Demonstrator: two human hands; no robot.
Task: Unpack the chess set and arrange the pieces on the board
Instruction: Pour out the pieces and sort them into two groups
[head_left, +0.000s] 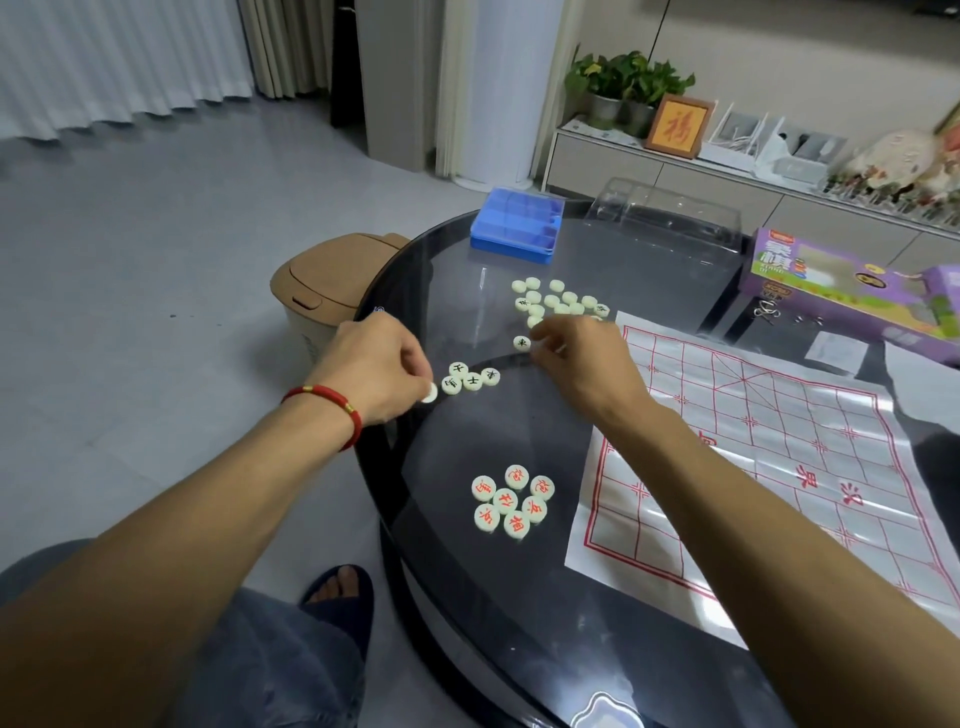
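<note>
Round table (649, 270), board (769, 467) overhanging, hands (382, 366) near edge

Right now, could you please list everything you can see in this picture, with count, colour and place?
red-marked pieces: seven, cream, clustered near the table's front edge
black-marked pieces: four, cream, grouped beside the left hand; one more by the right hand
unsorted pieces: a loose heap, cream, further back
board sheet: one, white with red lines, table's right side, no pieces on it
blue tray: one, far edge
clear lid: one, beside the tray
purple box: one, far right
table: one, dark glass, round
bin: one, tan, on the floor
potted plants: green, on the sideboard
left hand: pinches a cream piece
right hand: fingers curled over the heap's edge
</note>
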